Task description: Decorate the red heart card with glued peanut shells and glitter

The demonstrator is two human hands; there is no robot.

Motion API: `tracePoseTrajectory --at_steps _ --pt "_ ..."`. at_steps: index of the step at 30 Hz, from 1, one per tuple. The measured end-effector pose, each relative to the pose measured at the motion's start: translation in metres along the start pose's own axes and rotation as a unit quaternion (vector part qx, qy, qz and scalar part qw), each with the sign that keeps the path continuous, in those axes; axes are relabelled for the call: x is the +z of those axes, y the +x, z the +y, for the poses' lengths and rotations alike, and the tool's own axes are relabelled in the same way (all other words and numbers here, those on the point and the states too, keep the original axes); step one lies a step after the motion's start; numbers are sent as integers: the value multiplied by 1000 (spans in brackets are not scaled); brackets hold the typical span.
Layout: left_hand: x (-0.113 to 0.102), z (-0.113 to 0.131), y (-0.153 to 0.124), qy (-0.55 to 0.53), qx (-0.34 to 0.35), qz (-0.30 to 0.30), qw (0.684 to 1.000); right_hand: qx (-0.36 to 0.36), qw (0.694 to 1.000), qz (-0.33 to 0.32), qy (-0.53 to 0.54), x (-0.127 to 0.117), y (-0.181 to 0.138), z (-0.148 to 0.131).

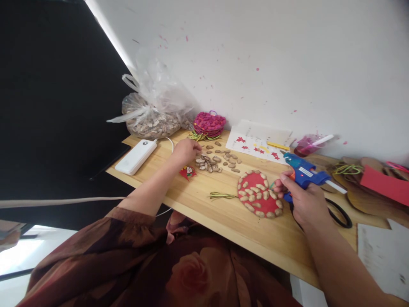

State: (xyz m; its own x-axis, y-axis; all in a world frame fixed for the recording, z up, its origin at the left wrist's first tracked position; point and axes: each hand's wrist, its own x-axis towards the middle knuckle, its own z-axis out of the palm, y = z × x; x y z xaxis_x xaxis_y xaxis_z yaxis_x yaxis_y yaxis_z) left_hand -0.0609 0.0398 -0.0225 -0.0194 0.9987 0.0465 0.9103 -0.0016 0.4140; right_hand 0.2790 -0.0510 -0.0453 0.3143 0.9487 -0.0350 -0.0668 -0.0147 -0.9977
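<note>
My right hand (pixel 303 200) grips a blue hot glue gun (pixel 305 171), a white glue stick poking from its back end. Beside that hand lies a round red disc (pixel 256 181) with peanut shells stuck around its rim and across its middle; a yellow-green string tassel (pixel 223 195) extends from its left. My left hand (pixel 188 152) is at the upper left edge of a pile of peanut shells (pixel 207 163), its fingers curled together; anything between the fingertips is hidden. Loose shells (pixel 232 160) are spread right of the pile.
A tied clear bag of shells (pixel 156 121) and a white power bank (pixel 136 157) stand at the left. Behind are stacked magenta discs (pixel 210 125) and paper with red stars (pixel 255 143). A cup with magenta paint (pixel 308 146), red paper (pixel 386 184) and a black cable (pixel 343 218) are rightward.
</note>
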Motion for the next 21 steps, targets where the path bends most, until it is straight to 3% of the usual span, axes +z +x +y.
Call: tracePoseTrajectory --at_steps 6,12,17,21 --pt "-17 -16 -24 8 56 -7 998 -3 1000 -11 1 0 -2 -3" --pt "-13 -32 -37 37 122 -35 991 -4 1000 -14 -5 0 -2 -1" --pt "-6 -32 -34 57 116 -20 991 -6 1000 -4 -4 -1 0 0" --pt "-2 -35 -30 8 86 -10 996 -6 1000 -3 -5 -1 -1 -2"
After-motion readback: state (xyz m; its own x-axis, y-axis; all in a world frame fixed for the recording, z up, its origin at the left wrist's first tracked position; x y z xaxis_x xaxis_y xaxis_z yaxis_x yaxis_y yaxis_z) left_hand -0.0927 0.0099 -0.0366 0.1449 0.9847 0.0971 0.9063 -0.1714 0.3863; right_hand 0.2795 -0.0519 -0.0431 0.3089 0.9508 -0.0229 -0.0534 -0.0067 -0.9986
